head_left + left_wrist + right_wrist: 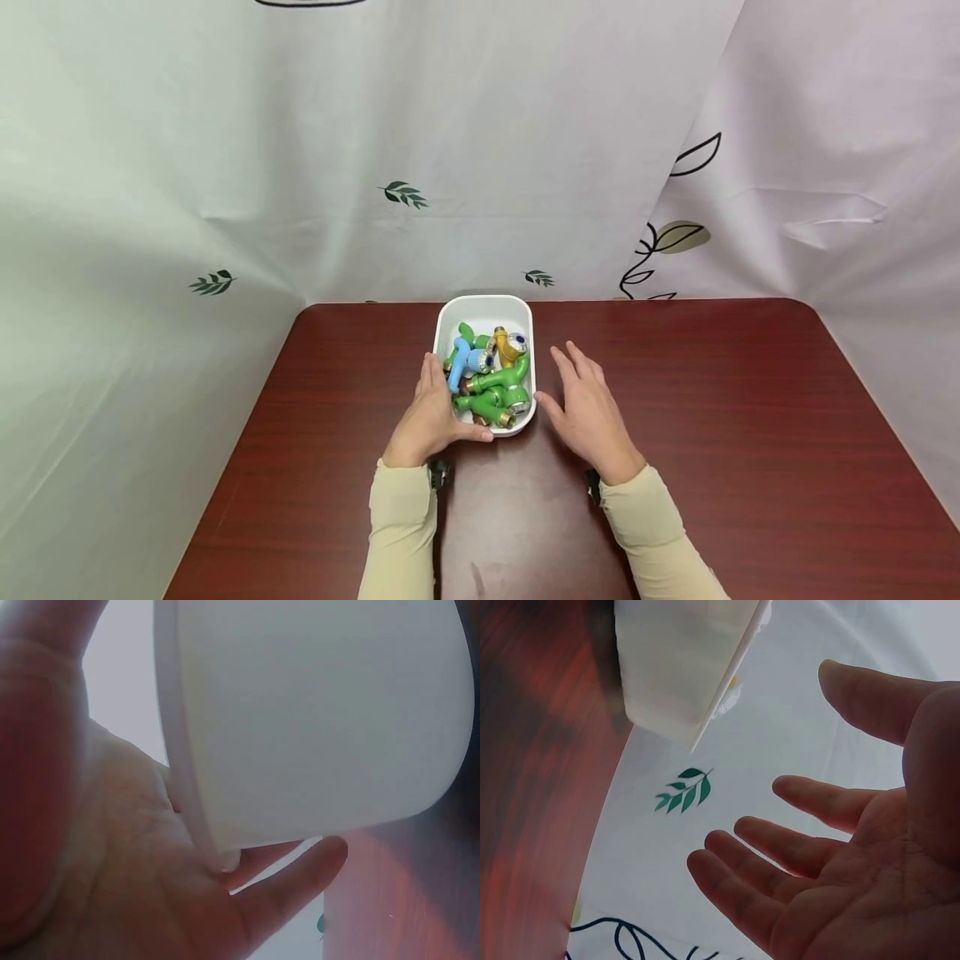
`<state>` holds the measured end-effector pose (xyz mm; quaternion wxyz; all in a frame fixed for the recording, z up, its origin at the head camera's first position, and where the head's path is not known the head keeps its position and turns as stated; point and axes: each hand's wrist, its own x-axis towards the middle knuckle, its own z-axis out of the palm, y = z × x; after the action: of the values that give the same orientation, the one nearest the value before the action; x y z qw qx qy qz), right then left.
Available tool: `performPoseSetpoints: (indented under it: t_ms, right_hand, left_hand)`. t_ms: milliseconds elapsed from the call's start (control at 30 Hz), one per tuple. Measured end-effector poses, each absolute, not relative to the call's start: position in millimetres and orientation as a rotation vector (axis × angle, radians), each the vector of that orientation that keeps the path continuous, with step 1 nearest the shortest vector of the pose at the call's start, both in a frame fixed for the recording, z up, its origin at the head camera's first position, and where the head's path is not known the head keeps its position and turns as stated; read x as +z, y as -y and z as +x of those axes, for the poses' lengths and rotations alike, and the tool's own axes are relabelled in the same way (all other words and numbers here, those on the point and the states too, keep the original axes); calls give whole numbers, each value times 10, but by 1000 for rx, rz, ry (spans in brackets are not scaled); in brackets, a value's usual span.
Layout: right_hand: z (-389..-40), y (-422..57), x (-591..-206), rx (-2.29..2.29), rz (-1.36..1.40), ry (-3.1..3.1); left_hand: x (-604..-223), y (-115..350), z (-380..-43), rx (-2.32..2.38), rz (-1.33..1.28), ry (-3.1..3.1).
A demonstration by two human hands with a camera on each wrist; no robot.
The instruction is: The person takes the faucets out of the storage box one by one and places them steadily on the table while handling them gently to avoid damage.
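A white plastic bin [485, 305] holds several plastic taps: green taps [500, 378], a blue tap [459, 360] and a yellow tap [503, 346] with a silver-rimmed knob. My left hand [433, 419] lies against the bin's near left corner, its fingers straight along the left side and the thumb stretched across the near end. In the left wrist view the bin's wall [322, 720] fills much of the picture, beside the palm and fingers. Off the bin's right side, my right hand [592, 415] is spread with nothing in it, thumb tip near the wall.
The bin is at the middle of a dark red wooden table [720, 433], toward its far edge. A pale curtain [480, 150] with leaf prints hangs behind the table and along both sides.
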<state>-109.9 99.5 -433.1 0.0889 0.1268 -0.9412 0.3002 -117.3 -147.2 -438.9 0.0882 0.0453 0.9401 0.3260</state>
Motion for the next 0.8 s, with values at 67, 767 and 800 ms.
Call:
performPoseSetpoints:
  t_ms: [67,767,800]
  right_hand:
    - [-1104,-960,-4328,895,396,2797]
    - [-1122,-701,-4331,765,636,2811]
    - [-1126,-688,-4336,748,644,2821]
  left_hand:
    - [-4393,1475,-1179,972,117,-2790]
    - [-4418,1463,-1199,990,39,-2738]
    - [-4414,1464,-1197,991,37,-2739]
